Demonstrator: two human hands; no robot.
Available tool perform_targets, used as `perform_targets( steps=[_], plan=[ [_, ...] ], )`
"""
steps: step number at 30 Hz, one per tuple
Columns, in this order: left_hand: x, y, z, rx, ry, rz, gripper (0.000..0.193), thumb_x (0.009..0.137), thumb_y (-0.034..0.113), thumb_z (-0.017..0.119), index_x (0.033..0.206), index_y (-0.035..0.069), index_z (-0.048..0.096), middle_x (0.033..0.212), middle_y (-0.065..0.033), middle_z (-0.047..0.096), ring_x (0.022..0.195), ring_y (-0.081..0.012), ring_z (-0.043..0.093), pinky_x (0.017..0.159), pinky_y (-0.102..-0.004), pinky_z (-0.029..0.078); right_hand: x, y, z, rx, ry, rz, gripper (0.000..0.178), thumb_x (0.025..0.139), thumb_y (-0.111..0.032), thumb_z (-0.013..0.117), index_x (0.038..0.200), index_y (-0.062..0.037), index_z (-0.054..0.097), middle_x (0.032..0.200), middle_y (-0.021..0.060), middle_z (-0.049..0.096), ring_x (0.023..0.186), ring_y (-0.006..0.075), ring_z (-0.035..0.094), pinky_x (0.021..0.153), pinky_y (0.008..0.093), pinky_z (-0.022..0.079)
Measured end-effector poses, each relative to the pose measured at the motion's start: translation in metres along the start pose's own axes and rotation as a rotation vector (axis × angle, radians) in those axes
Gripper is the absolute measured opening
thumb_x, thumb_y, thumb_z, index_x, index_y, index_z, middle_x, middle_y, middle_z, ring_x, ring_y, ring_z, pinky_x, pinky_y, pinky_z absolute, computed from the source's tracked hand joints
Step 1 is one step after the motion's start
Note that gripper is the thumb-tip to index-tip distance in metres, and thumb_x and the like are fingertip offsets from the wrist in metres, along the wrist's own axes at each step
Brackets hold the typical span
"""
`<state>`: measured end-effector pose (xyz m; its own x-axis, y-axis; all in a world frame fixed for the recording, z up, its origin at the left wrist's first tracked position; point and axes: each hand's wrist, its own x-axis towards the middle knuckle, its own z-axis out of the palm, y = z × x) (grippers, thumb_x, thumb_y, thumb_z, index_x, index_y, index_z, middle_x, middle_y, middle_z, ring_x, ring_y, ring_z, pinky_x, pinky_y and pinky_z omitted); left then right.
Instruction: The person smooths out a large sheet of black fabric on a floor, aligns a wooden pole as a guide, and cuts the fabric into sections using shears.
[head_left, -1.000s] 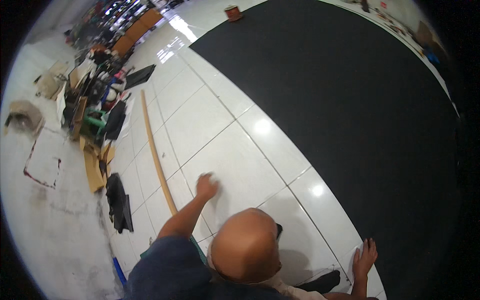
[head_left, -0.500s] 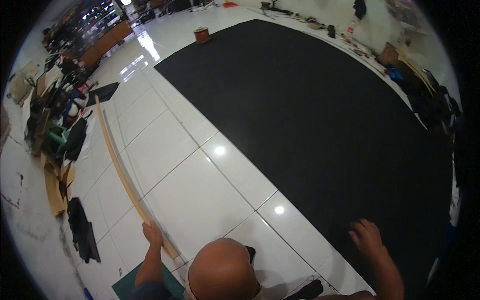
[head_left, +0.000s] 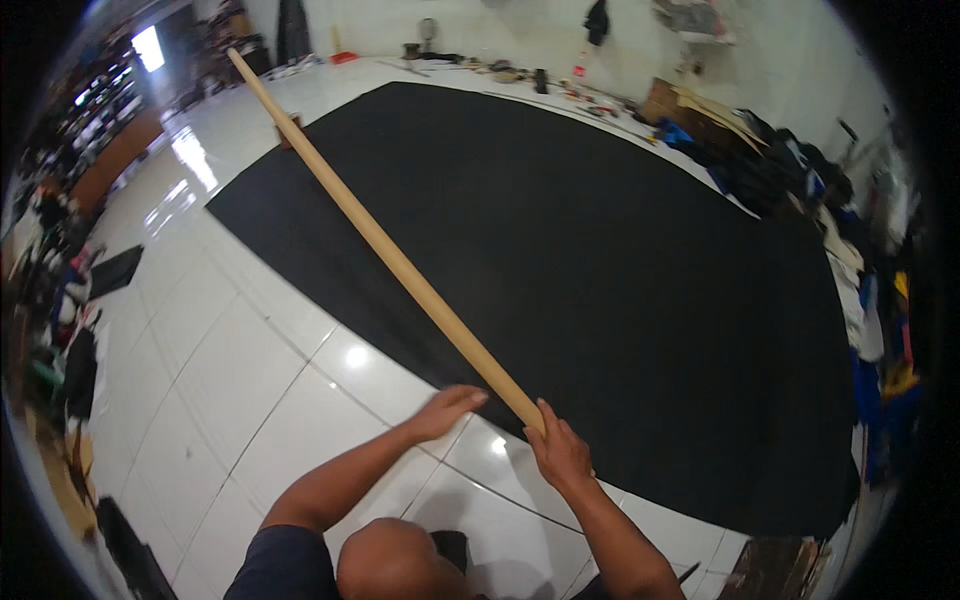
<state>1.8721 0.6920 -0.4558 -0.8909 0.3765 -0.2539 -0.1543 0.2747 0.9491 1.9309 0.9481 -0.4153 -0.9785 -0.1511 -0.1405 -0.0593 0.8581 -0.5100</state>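
A long, pale wooden pole runs diagonally from the far left down to my hands, crossing a large black sheet spread on the white tiled floor. My right hand is closed around the pole's near end. My left hand is just left of that end, with its fingers stretched out toward the pole and nothing in it. Both hands hover over the near edge of the black sheet. The top of a head fills the lower edge of the view.
Shelves and piled goods line the left side. Heaps of clothes and fabric lie along the right edge of the sheet, with cardboard and small items against the far wall. A dark flat piece lies on the tiles at left.
The pole lay on the tiles at the left, where my left hand reached it. Now it is lifted and swung over the black sheet, with its end in my right hand.
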Motion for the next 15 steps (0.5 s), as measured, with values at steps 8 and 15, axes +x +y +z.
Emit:
perform_targets(
  steps=[8, 15],
  plan=[
    [0.092, -0.088, -0.049, 0.935, 0.714, -0.112, 0.075, 0.097, 0.047, 0.052, 0.15, -0.001, 0.031, 0.156, -0.031, 0.022, 0.146, -0.0452, 0.02, 0.119, -0.0531, 0.015, 0.026, 0.059, 0.009, -0.273, 0.002, 0.074, 0.053, 0.1, -0.043, 0.05, 0.148, -0.0231, 0.04, 0.101, 0.0146, 0.062, 0.094, 0.0317, 0.064, 0.078, 0.047, 0.055],
    [0.106, -0.11, -0.039, 1.026, 0.636, -0.117, 0.082, 0.097, 0.053, 0.047, 0.153, -0.002, 0.024, 0.159, -0.0295, 0.013, 0.149, -0.0421, 0.01, 0.12, -0.0519, 0.006, 0.122, 0.089, 0.04, -0.372, 0.115, -0.007, 0.05, 0.1, -0.042, 0.05, 0.148, -0.0307, 0.041, 0.107, 0.0139, 0.056, 0.099, 0.0327, 0.059, 0.079, 0.0453, 0.056]
  ],
)
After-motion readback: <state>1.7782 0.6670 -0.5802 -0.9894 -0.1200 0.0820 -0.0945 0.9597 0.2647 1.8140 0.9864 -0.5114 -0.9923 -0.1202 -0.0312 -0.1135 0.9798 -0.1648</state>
